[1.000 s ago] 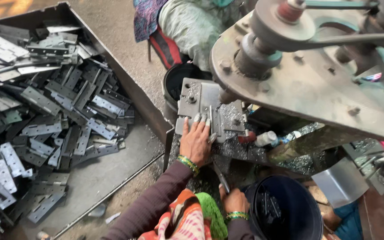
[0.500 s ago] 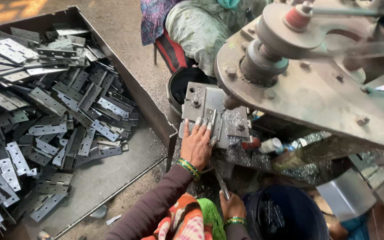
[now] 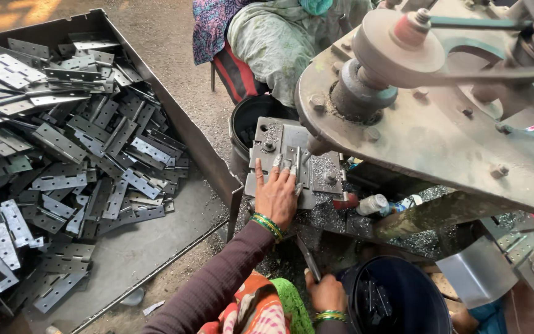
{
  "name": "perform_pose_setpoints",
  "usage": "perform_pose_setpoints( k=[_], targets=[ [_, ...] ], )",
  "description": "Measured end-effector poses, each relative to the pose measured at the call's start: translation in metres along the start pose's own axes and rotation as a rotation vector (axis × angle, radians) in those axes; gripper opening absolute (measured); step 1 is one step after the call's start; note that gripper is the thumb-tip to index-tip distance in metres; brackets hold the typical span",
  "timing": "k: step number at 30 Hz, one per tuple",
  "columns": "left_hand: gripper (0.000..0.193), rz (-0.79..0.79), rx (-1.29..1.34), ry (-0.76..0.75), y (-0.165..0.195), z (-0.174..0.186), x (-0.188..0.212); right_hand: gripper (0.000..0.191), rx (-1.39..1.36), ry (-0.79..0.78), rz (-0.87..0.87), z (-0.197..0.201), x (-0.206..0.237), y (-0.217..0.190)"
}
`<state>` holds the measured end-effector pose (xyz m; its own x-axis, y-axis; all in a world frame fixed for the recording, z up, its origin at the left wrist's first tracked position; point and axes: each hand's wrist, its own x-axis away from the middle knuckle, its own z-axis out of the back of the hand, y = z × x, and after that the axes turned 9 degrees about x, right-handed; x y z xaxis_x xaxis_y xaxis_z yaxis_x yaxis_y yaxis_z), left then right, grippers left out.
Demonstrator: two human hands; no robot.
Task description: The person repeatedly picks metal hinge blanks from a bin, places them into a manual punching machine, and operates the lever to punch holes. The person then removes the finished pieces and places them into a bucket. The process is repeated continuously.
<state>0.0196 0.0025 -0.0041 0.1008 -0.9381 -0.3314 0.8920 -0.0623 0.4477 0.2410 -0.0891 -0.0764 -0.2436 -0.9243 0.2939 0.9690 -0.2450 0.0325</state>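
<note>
Nearest: right hand (image 3: pixel 327 292) low in frame, grip clenched on a thin metal lever (image 3: pixel 308 258) that runs up toward the machine. Just right of it, a dark bucket (image 3: pixel 397 297) with a few metal pieces inside.

Mid: left hand (image 3: pixel 275 193) lies flat, grip released, fingers spread, pressing on the grey metal jig plate (image 3: pixel 322 173). Fingertips touch a small hinge piece (image 3: pixel 296 162) seated upright in the middle of the plate, directly under the machine's spindle. Metal swarf is scattered on the plate and around it. A small white bottle (image 3: pixel 373 204) lies just right of the plate.

Left: large steel tray (image 3: pixel 131 253) on the floor, holding a loose heap of flat drilled hinge leaves (image 3: pixel 63 148).

Above right: heavy machine head (image 3: pixel 428 130) with a round pulley (image 3: pixel 397 40) overhangs the plate.

Far: another person (image 3: pixel 279 37) in light green clothing sits behind the machine, a black bucket (image 3: pixel 248 120) in front of them.
</note>
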Motion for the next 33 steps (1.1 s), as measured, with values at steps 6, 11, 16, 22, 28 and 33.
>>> perform_pose_setpoints(
  k=[6, 11, 16, 22, 28, 33],
  targets=[
    [0.032, -0.061, -0.053, 0.093, -0.002, -0.001, 0.007, 0.060, -0.028, -0.070, 0.047, -0.011, -0.002, 0.005],
    [0.021, -0.056, -0.072, 0.095, -0.003, 0.009, 0.007, 0.050, -0.047, -0.211, 0.077, 0.043, 0.004, 0.007],
    [0.023, -0.030, -0.065, 0.028, -0.001, 0.008, 0.007, 0.047, -0.045, -0.125, 0.042, 0.026, 0.003, 0.001],
    [0.031, -0.088, 0.015, 0.134, -0.020, -0.002, 0.008, 0.049, -0.231, -0.023, 0.046, -0.058, -0.013, 0.010],
    [0.031, -0.062, -0.049, 0.152, -0.019, -0.005, -0.003, 0.056, -0.022, -0.126, 0.128, -0.016, -0.021, 0.019],
    [0.020, 0.028, -0.032, -0.072, -0.014, 0.001, -0.020, 0.044, -0.056, -0.140, 0.048, 0.009, -0.006, 0.014]
  ],
)
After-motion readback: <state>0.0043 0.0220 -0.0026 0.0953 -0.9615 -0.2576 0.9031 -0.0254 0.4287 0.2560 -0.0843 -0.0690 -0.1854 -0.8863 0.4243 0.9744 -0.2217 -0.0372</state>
